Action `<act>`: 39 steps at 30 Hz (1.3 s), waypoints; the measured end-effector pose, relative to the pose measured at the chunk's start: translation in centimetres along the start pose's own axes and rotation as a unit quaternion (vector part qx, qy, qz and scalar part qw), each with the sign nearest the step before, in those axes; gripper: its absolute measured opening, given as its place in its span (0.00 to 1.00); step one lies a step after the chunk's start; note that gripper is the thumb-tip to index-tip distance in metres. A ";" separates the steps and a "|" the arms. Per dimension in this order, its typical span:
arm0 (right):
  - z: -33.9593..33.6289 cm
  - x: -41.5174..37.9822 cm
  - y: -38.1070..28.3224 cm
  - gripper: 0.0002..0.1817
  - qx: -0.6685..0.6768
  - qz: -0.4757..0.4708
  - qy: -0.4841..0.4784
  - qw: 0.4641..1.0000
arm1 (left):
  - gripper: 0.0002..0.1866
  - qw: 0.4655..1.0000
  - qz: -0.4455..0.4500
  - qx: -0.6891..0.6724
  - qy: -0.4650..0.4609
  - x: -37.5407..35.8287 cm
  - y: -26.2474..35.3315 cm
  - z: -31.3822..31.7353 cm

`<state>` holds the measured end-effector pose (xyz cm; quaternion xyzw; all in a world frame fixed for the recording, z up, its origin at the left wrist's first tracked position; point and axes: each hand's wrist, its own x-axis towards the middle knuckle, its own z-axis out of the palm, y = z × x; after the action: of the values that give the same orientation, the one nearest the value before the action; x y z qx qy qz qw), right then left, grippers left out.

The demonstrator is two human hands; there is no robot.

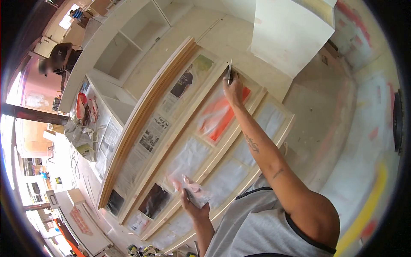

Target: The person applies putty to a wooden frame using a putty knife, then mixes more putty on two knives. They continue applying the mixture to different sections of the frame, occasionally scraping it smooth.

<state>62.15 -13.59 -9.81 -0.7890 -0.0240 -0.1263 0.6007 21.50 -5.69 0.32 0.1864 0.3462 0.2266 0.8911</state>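
Beneath both of my hands I have the framed panel (173, 145), a big pale wooden grid with a thick curved edge on the side away from my body, its openings backed with paper and see-through sheeting. Past that edge, well apart from either grip, runs a white shelving unit (105, 45) with open compartments. Beyond my right hand, to its right, stands a white cabinet (287, 38). Far off to the left of both grips, on the other side of the shelving, I make out a person in dark clothing (64, 55). Closer in, a red strip (227, 118) shows in the opening just below my right hand, and to the left of that grip a printed newspaper page (155, 133) lies in another opening. My left hand (196, 208), over the lower openings, is closed around a crumpled pinkish-white wad (197, 191); I can't tell whether it is cloth or plastic. My right hand (233, 91), at the far end of the panel, grasps a thin pointed tool (230, 73), tip outward; whether it touches the wood, I can't tell.
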 end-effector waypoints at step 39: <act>10.1 -28.7 -9.8 0.35 0.060 -0.043 -0.095 0.993 | 0.16 0.998 0.008 -0.021 0.056 -0.9 7.1 -9.7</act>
<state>34.23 2.02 -9.60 -0.7585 -0.1226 -0.0748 0.6356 12.14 1.41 -2.42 0.1571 0.3893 0.2516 0.8720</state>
